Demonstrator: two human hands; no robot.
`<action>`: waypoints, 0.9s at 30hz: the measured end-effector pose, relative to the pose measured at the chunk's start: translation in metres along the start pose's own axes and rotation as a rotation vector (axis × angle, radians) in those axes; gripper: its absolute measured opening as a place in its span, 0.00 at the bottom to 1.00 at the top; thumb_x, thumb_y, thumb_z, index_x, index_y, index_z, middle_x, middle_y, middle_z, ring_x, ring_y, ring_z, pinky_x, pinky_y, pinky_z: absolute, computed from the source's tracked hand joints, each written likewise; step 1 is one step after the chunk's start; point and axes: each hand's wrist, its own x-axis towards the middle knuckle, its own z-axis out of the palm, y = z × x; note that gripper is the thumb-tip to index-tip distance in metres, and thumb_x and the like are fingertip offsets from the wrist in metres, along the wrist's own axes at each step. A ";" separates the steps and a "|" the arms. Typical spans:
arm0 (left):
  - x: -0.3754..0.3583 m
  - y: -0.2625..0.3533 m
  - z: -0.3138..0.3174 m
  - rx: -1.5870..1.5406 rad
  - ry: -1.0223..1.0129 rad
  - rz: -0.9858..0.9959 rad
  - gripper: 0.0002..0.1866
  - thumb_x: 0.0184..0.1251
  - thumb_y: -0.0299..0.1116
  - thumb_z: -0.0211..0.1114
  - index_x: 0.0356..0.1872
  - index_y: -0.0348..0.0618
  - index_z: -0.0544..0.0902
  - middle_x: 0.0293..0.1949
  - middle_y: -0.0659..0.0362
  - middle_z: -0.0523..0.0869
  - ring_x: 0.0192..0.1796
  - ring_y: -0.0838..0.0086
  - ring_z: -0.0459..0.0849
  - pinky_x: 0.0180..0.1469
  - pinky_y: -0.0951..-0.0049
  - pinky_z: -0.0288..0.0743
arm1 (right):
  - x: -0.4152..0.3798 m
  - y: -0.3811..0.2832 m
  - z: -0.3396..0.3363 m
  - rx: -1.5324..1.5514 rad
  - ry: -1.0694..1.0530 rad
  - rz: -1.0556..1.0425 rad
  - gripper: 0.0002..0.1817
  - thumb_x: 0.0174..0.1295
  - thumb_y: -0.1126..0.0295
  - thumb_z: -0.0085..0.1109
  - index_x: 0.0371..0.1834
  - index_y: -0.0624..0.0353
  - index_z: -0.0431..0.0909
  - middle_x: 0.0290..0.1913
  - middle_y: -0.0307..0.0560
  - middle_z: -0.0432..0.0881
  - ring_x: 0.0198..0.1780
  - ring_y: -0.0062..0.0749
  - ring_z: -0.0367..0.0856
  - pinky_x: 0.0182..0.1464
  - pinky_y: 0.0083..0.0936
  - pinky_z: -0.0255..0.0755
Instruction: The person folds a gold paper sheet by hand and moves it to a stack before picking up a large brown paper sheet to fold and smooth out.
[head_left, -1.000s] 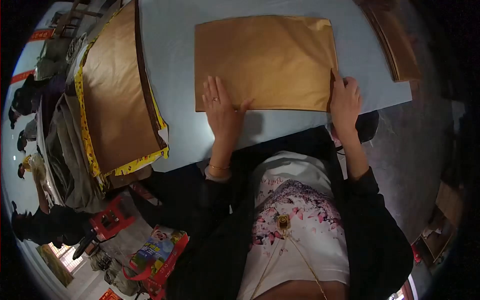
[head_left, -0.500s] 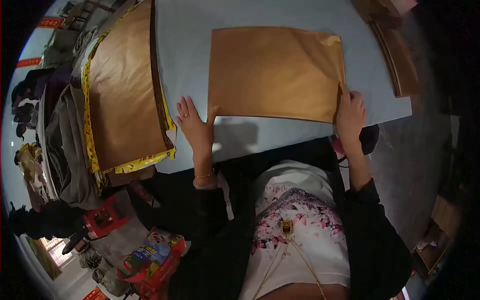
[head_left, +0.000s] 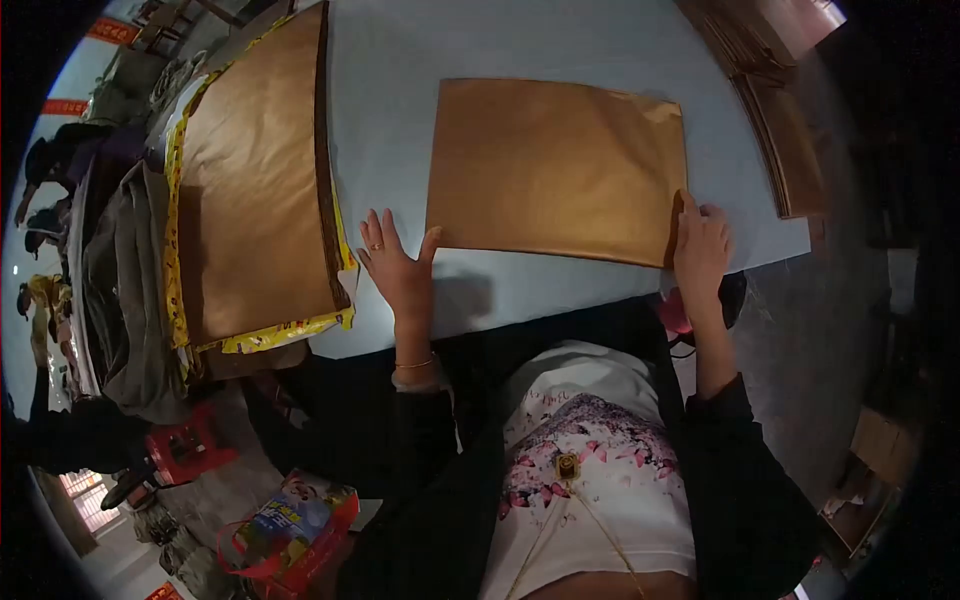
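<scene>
A rectangular piece of brown paper [head_left: 555,170] lies flat on the pale table [head_left: 390,130], its upper right corner creased. My left hand [head_left: 398,275] rests palm down at its lower left corner. The thumb touches the corner while the other fingers spread over the tabletop. At the lower right edge is my right hand [head_left: 703,245], thumb or forefinger laid along the paper's border. Its remaining fingers are bent and sit just outside the paper, apart from that digit. Neither hand appears to lift the paper.
A tall stack of brown paper [head_left: 255,190] on yellow wrapping [head_left: 290,332] stands to the left. Folded brown paper pieces [head_left: 785,150] lie at the table's right edge. Grey cloth [head_left: 135,300], a red stool [head_left: 195,450] and a colourful bag [head_left: 295,525] are beyond the table's left side.
The view has shifted slightly, so the table and paper appear lower. My left fingers are spread a little wider. Both hands remain at the same corners of the paper.
</scene>
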 end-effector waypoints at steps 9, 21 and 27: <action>0.001 0.004 -0.006 -0.052 -0.064 -0.039 0.39 0.59 0.57 0.64 0.64 0.36 0.68 0.69 0.44 0.62 0.73 0.50 0.54 0.71 0.45 0.45 | 0.012 -0.163 -0.028 0.661 -0.104 -0.406 0.26 0.66 0.58 0.49 0.64 0.61 0.66 0.65 0.55 0.66 0.66 0.47 0.63 0.67 0.42 0.55; 0.002 0.003 -0.004 -0.032 -0.051 -0.040 0.40 0.58 0.58 0.64 0.63 0.37 0.69 0.69 0.44 0.63 0.74 0.51 0.55 0.71 0.45 0.46 | -0.037 -0.168 -0.014 0.559 -0.277 -0.523 0.36 0.62 0.52 0.53 0.68 0.63 0.60 0.72 0.50 0.60 0.74 0.40 0.54 0.73 0.41 0.45; 0.003 0.001 -0.004 -0.011 -0.066 -0.044 0.40 0.58 0.59 0.64 0.64 0.38 0.69 0.69 0.46 0.63 0.73 0.52 0.56 0.71 0.45 0.46 | -0.048 -0.086 -0.027 0.390 -0.442 -0.417 0.37 0.65 0.54 0.50 0.73 0.61 0.52 0.75 0.50 0.51 0.76 0.40 0.48 0.74 0.43 0.42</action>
